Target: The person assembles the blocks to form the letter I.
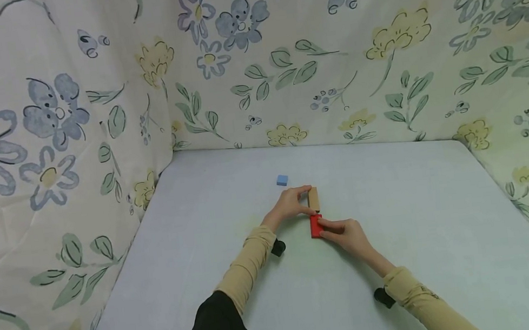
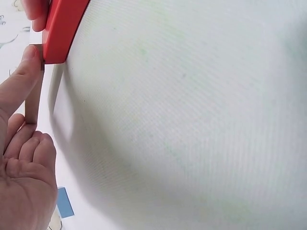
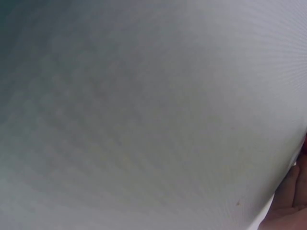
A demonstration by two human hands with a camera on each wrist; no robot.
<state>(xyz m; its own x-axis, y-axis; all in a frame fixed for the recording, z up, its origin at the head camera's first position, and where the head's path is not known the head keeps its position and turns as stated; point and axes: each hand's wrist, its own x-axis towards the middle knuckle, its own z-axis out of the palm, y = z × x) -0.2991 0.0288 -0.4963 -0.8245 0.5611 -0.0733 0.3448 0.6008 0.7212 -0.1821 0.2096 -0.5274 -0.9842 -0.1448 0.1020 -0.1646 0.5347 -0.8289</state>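
Alignment step, I judge: the left hand (image 1: 291, 204) pinches the tan block (image 1: 314, 199), the right hand (image 1: 352, 235) the red block (image 1: 316, 228); next calls for squaring their ends.

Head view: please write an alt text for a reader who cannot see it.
The left hand grips a tan block, the right hand a red block at its near end. A small blue block lies farther back on the white table, before floral cloth.
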